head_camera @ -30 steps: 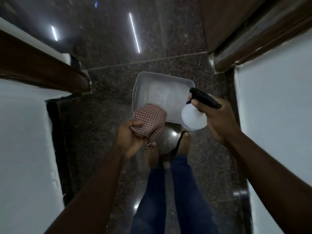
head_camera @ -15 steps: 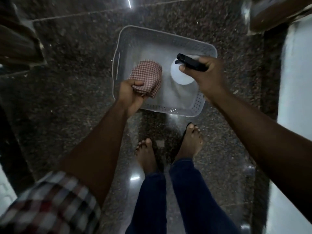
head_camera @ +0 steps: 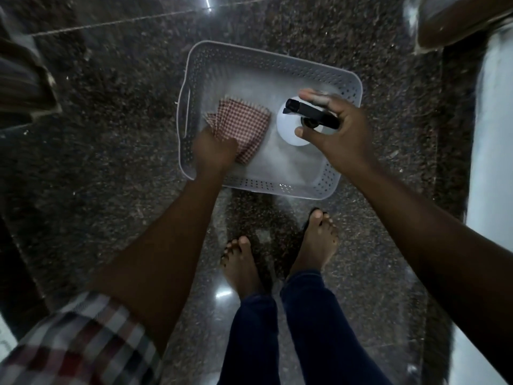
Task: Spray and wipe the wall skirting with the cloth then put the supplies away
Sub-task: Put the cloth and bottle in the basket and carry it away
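Note:
A white perforated plastic basket [head_camera: 277, 187] sits on the dark granite floor in front of my bare feet. Inside it on the left lies a red-and-white checked cloth [head_camera: 244, 126], and my left hand [head_camera: 213, 151] is closed on its near corner, low inside the basket. To the right of the cloth a white spray bottle [head_camera: 288, 132] with a black trigger head stands upright on the basket floor. My right hand [head_camera: 341, 134] hovers over the trigger head with fingers and thumb spread apart, not closed around it.
A white wall [head_camera: 491, 134] with dark skirting [head_camera: 455, 134] runs along the right. A brown wooden door frame [head_camera: 458, 20] is at top right, another blurred frame [head_camera: 22, 79] at far left. My feet [head_camera: 241, 262] stand just behind the basket.
Both hands went down into the basket. The cloth now lies on the basket floor and the bottle stands in it. My right fingers have spread off the trigger head.

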